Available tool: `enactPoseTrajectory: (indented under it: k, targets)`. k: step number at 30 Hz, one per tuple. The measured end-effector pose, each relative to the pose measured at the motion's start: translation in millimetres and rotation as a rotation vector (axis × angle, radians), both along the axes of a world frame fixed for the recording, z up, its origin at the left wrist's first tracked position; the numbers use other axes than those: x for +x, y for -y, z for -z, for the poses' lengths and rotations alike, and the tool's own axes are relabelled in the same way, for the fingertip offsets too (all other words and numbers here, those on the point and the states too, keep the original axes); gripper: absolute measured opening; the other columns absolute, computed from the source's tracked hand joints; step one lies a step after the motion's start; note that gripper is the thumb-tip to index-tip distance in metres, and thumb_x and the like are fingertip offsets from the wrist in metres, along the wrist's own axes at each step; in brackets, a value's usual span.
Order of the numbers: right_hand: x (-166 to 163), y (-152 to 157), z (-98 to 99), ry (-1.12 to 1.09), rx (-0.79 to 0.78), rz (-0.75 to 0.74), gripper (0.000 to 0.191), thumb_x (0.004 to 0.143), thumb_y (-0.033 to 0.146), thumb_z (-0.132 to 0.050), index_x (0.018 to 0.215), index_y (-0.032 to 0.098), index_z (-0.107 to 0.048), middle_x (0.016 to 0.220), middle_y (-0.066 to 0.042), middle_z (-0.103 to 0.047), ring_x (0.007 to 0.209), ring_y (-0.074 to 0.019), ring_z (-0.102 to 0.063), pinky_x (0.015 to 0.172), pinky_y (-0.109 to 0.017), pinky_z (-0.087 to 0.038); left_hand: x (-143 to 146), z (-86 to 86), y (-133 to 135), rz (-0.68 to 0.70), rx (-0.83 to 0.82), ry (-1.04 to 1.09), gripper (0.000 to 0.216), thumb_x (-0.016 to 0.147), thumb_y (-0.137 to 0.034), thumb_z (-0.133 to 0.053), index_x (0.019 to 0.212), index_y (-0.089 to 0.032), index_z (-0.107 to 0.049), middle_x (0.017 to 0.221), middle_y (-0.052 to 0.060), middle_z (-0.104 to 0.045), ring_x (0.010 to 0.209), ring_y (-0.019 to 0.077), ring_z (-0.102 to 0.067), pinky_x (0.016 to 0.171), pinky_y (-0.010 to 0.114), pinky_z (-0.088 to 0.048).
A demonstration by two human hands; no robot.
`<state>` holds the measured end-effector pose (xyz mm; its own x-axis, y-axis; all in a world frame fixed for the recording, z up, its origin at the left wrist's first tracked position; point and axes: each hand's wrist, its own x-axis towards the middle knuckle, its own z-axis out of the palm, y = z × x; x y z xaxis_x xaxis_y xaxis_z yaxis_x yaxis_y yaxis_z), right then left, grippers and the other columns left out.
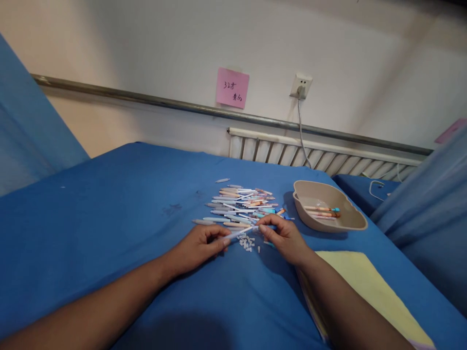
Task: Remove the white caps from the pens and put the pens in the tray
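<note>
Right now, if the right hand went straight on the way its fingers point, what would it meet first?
Beyond the pale pen piece it pinches, the right hand would probably meet the near edge of the pile of pens; it might pass above them, since its height is unclear.

Under our left hand (pixel 204 244) and right hand (pixel 286 239) we see a blue table (pixel 109 194); beyond them, a pale wall (pixel 182 48) crossed by a pipe (pixel 164 101). Straight ahead, a pink note (pixel 232 88) sits above the pipe, with a socket (pixel 302 79) and cable (pixel 300 126) farther right and a radiator (pixel 277 137) below. A blue curtain (pixel 32 121) hangs left of the hands, another curtain (pixel 434 209) right of them. Soft shadows (pixel 116 48) cross the wall.
</note>
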<state>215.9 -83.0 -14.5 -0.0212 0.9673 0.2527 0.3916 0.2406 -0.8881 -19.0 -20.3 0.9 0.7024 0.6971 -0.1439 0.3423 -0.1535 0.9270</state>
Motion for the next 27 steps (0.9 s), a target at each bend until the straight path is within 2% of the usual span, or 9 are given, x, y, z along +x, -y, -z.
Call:
enactPoseTrajectory:
  k: [7,14,19,27]
  targets:
    - [2,0,3.4,-0.036,-0.027,0.016,0.02,0.084,0.035,-0.054,0.089,0.018,-0.063,0.072,0.0,-0.058,0.059,-0.0111,-0.05,0.055,-0.022,-0.04,0,-2.7,3,0.006,0.05,0.007,0.028,0.081,-0.041,-0.057,0.093,-0.019,-0.067,0.064,-0.002,-0.06,0.056,0.0102,-0.048,0.053,0.02,-0.036]
    - [-6,5,-3.9,0.139,0.053,-0.024,0.012,0.083,0.026,-0.057,0.09,0.021,-0.065,0.085,-0.001,-0.066,0.079,-0.0144,-0.058,0.071,-0.025,-0.043,0,-3.3,4,0.05,0.084,0.006,0.026,0.082,-0.04,-0.056,0.093,-0.019,-0.068,0.063,-0.004,-0.058,0.057,0.0105,-0.047,0.056,0.02,-0.037]
    - [-14,10,-6.7,0.217,0.107,-0.073,0.011,0.083,0.023,-0.057,0.091,0.021,-0.065,0.083,-0.001,-0.065,0.078,-0.0144,-0.058,0.072,-0.025,-0.043,0,-4.7,5,0.064,0.098,0.0,0.025,0.081,-0.037,-0.057,0.093,-0.019,-0.068,0.064,-0.003,-0.058,0.058,0.0108,-0.048,0.055,0.02,-0.037]
    - [-19,14,-6.8,0.289,0.108,-0.078,0.011,0.087,0.022,-0.052,0.094,0.021,-0.06,0.08,-0.001,-0.063,0.073,-0.0136,-0.056,0.068,-0.024,-0.042,2,1.8,7,0.033,-0.056,0.013,0.03,0.082,-0.042,-0.054,0.091,-0.016,-0.066,0.066,0.0,-0.063,0.052,0.009,-0.048,0.049,0.019,-0.037]
